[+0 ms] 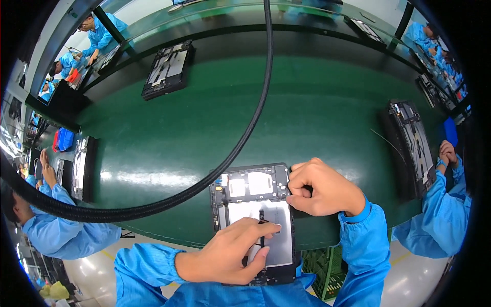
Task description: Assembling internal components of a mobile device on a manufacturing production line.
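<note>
An opened tablet-like device (281,225) lies in front of me at the table's near edge. Its dark frame surrounds a large silver panel, with two white rectangles near the far end. My left hand (230,250) rests across its lower left part, thumb and forefinger stretched out and apart. A narrow black strip (262,216) runs along the silver panel and partly under those fingers. At the device's upper right edge is my right hand (325,189), its fingers curled and thumb pressed in close to the frame. Whatever its fingertips pinch, if anything, is hidden.
A thick black cable (245,135) loops across the view. Stacks of similar devices stand at the far left (168,69), left (83,169) and right (411,146) of the green table (317,112). A green crate (322,271) is below. Co-workers in blue sit on both sides.
</note>
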Available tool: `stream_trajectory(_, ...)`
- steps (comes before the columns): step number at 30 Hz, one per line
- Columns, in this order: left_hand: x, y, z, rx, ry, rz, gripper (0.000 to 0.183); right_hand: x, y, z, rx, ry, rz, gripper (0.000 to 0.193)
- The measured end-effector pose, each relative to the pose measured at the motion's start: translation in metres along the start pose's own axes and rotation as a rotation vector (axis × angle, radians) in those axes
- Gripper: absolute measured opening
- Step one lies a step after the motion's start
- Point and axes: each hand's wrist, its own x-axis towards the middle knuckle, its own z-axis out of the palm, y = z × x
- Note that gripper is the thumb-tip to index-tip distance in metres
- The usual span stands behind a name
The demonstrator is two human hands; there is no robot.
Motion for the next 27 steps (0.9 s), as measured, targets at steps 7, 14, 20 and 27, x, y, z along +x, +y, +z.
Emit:
stream_trajectory(7,0.023,-0.013,0.018,0.776,0.082,0.329,0.038,-0.008,0.005,-0.008,0.129,-0.042,0.032,0.036)
stream_trajectory(14,0.033,-0.008,0.028,0.767,0.101,0.341,0.036,-0.016,0.007,-0.017,0.128,-0.028,-0.001,0.03)
stream_trajectory(20,0.042,-0.002,0.03,0.553,0.056,0.23,0.036,-0.021,0.013,-0.022,0.142,-0.027,-0.001,0.029)
stream_trajectory(27,0.053,0.0,0.039,0.509,0.075,0.265,0.035,-0.031,0.016,-0.032,0.105,-0.048,0.016,0.029)
